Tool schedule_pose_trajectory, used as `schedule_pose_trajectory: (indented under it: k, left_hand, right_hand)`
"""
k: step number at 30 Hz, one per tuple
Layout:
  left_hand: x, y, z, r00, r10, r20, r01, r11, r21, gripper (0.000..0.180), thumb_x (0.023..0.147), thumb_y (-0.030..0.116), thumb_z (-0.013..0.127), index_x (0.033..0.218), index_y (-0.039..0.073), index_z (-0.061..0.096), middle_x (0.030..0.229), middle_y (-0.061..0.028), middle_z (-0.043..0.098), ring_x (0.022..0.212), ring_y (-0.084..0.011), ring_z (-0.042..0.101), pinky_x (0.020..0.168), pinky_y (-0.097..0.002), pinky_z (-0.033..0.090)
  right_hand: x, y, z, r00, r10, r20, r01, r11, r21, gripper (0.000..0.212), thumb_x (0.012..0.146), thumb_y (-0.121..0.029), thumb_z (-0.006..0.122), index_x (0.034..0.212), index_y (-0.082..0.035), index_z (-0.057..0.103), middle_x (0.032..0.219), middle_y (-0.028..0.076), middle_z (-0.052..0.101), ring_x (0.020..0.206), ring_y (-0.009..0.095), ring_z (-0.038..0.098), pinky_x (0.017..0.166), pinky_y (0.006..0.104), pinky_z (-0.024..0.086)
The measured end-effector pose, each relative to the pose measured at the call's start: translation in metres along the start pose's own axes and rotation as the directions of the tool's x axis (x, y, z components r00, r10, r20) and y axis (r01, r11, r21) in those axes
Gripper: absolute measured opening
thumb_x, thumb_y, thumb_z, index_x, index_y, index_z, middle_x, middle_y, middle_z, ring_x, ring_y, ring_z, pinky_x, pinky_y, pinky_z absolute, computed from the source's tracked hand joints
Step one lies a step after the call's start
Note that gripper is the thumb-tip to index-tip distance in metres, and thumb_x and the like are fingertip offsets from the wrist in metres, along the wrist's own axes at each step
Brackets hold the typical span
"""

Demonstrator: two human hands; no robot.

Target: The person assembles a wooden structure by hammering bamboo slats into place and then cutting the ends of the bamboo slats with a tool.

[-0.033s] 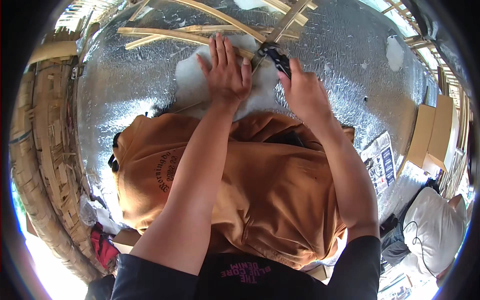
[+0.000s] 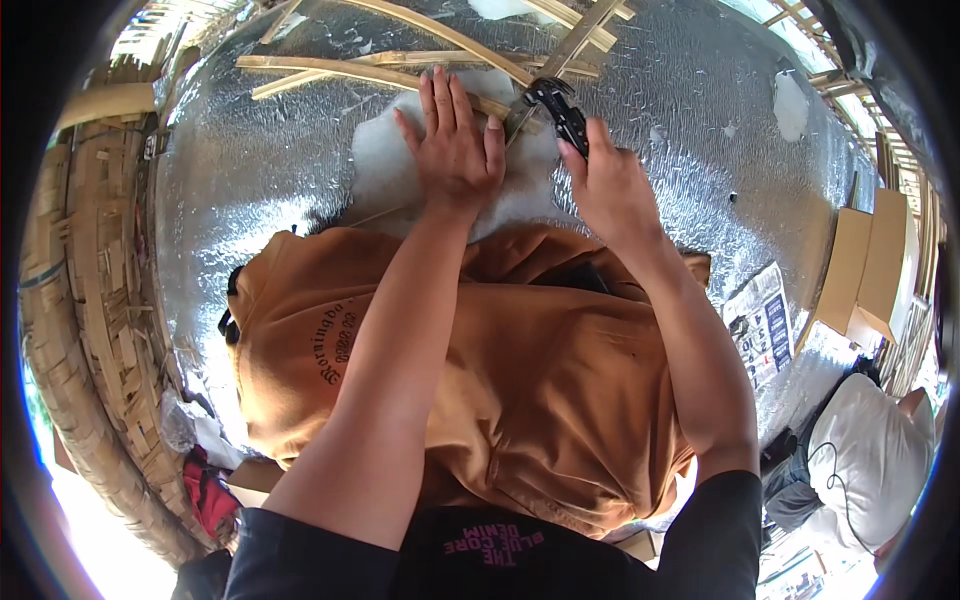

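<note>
My left hand [image 2: 455, 150] lies flat with spread fingers. Its fingertips reach the bamboo strips [image 2: 370, 72], and its palm is over a whitish patch [image 2: 385, 150] on the silvery foil sheet. In my right hand [image 2: 612, 190] is a black hammer-shaped tool [image 2: 566, 120], gripped by its handle. The tool's head is beside a long, flat, darker strip [image 2: 578, 42] that slants across the lighter bamboo strips. Whether the head touches that strip, I cannot tell. Between my forearms and in front of me spreads a brown sweatshirt [image 2: 540, 370] with dark lettering.
Crinkled foil sheeting [image 2: 690, 130] covers the work surface. A woven bamboo wall [image 2: 110, 300] runs along the left. To the right are a cardboard box [image 2: 865, 260], a printed paper sheet [image 2: 760, 320] and a pale, bulging bundle [image 2: 870, 450]. A red item [image 2: 208, 495] sits at lower left.
My right hand and the hammer-shaped tool have shifted slightly, and the tool's head looks sharper now. The left hand stays in place.
</note>
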State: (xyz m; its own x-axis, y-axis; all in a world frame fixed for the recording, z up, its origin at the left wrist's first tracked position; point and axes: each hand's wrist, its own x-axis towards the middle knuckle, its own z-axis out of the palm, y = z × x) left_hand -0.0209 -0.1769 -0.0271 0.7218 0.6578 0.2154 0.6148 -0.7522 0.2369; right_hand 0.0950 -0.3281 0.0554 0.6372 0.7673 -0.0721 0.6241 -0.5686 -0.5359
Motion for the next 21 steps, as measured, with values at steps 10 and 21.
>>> schedule_pose_trajectory:
  k: [10, 21]
  left_hand:
    - [0.000, -0.005, 0.001, 1.000, -0.029, -0.010, 0.029, 1.000, 0.000, 0.075, 0.098, 0.046, 0.031, 0.154, -0.004, 0.030, 0.166, -0.0178, 0.019, 0.155, -0.0341, 0.013, 0.119, -0.0668, 0.004]
    - [-0.001, -0.004, -0.005, 1.000, -0.009, -0.016, 0.010, 1.000, 0.019, 0.071, 0.099, 0.044, 0.033, 0.154, -0.001, 0.030, 0.165, -0.0179, 0.022, 0.154, -0.0366, 0.015, 0.119, -0.0665, 0.008]
  right_hand:
    - [-0.009, -0.023, -0.021, 0.971, -0.107, -0.214, 0.172, 0.934, 0.312, 0.022, 0.101, -0.020, 0.058, 0.109, -0.002, 0.048, 0.066, 0.023, 0.064, 0.064, 0.046, 0.066, 0.051, 0.0519, 0.049]
    - [-0.009, 0.000, -0.001, 0.996, -0.087, -0.033, 0.090, 0.992, 0.093, 0.027, 0.104, -0.029, 0.052, 0.104, -0.003, 0.050, 0.065, 0.025, 0.064, 0.063, 0.046, 0.066, 0.052, 0.0549, 0.051]
